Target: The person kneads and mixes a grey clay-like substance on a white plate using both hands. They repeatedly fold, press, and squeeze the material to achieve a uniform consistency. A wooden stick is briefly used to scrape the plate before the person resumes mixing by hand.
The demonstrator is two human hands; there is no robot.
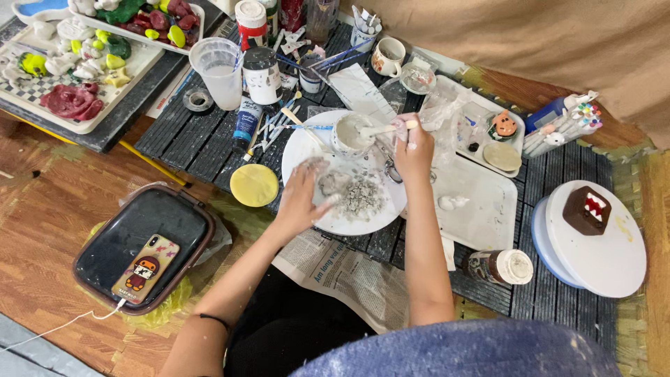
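Two hands work: my left hand lies flat, fingers spread, on grey crumbs on the white plate. My right hand pinches a stick, stirring the cup at 12 o'clock. I think mixing goes on; more crumbs may be needed.

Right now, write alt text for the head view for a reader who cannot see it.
A person works over a round white plate: the left hand presses grey crumbly clay on it, and the right hand holds a stick in a small cup of white paste. Around it lie paint bottles, brushes, trays of painted clay pieces, and a phone on a dark lid.
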